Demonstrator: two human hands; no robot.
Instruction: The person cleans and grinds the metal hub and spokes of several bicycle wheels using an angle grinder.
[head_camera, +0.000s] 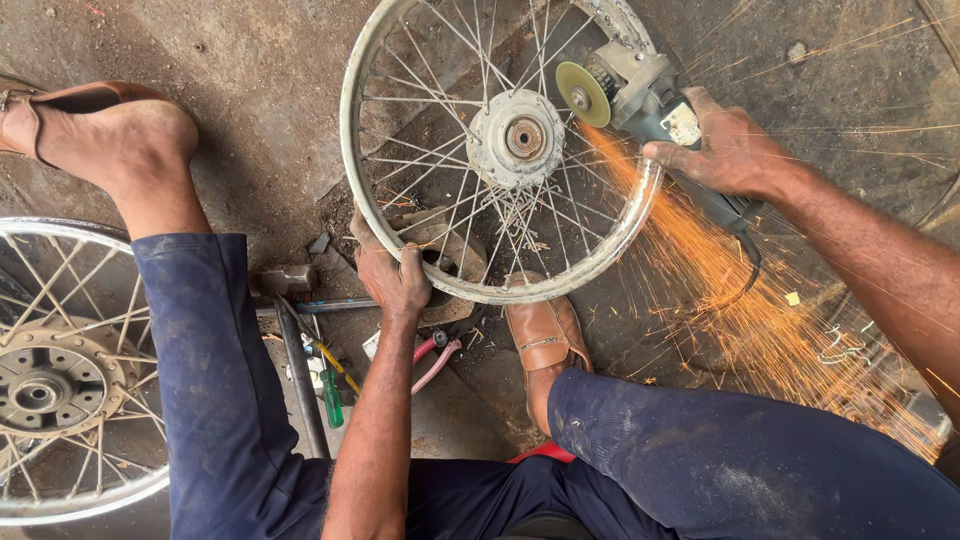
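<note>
— Stained concrete floor (250, 60) runs under everything, and the spoked wheel (505, 150) lies nearly flat on it, hub (520, 135) facing up. Where does the angle grinder sit from that hub?

— Just to the right of it and a little farther from the person. The angle grinder (650, 110) is clamped in the right hand (730, 155), fingers wrapped round its body, and its disc (583, 93) hangs over the spokes between hub and rim.

— Which way does the tool's long axis run?

— Slantwise: from the handle outside the rim, right of the hub, up and inward to the disc, so the tool points at the hub's far right side. Sparks (740, 300) stream the opposite way, off past the rim towards the person's right leg.

— And the other hand?

— The left hand (392, 280) is closed on the near-left stretch of the rim, below and left of the hub (it looks like a steadying grip). A brown shoe (543, 335) sits against the rim's nearest arc, almost straight below the hub.

— Which hand is nearer the cut?

— The right, by way of the tool; the left is across the wheel from it.

— Anything else around?

— A second wheel (60, 370) lies well left of the hub, and a green-handled screwdriver (333, 398) rests near the left forearm
</note>
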